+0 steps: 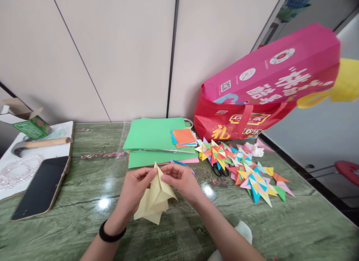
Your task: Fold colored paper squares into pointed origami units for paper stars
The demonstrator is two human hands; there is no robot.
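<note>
Between my hands is a pale yellow sheet of folding paper, creased and raised to a point at its top. My left hand pinches it on the left near the tip, with a black band around that wrist. My right hand grips its right side with thumb and fingers. Beneath the held piece, more pale yellow paper lies on the table; whether it is joined to it I cannot tell. Just beyond my hands are stacked green paper sheets, with small coloured squares on top.
Folded multicoloured paper stars lie at the right, with dark scissor handles partly under them. Behind stand a red gift bag and a pink bag. A phone, a wooden-handled tool and a small box are at left.
</note>
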